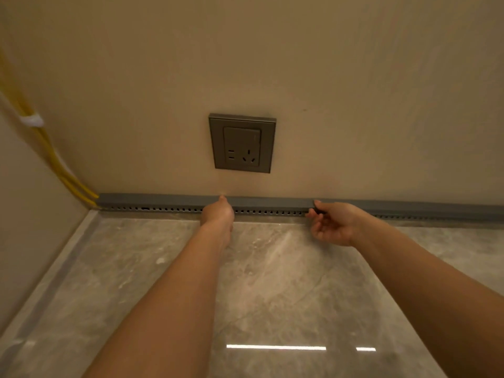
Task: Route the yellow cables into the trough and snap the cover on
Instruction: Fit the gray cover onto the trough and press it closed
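Two yellow cables (51, 156) come down the wall corner at nine o'clock, bound by a white tie (32, 120), and enter the left end of a gray slotted trough (169, 208) that runs along the foot of the beige wall (354, 91) where it meets the glossy marble floor (272, 282). A gray cover (163, 199) lies along the top of the trough from that left end toward the middle, with the row of side slots showing below it. At about twelve o'clock a gray wall socket (242, 143) sits on the wall just above the trough. Below it, the left hand (218, 212) reaches forward with its fingers curled down onto the cover, one fingertip touching the cover's top edge; its grip looks narrow and pressing on the cover, though the fingers are mostly hidden behind the back of the hand. Toward one o'clock the right hand (334, 223) holds the cover's right end, the grip pinching it between thumb on top and fingers underneath, palm turned up. Beyond that, toward three o'clock, more trough continues along the wall. Two bright light reflections (276, 347) lie on the floor near five o'clock.
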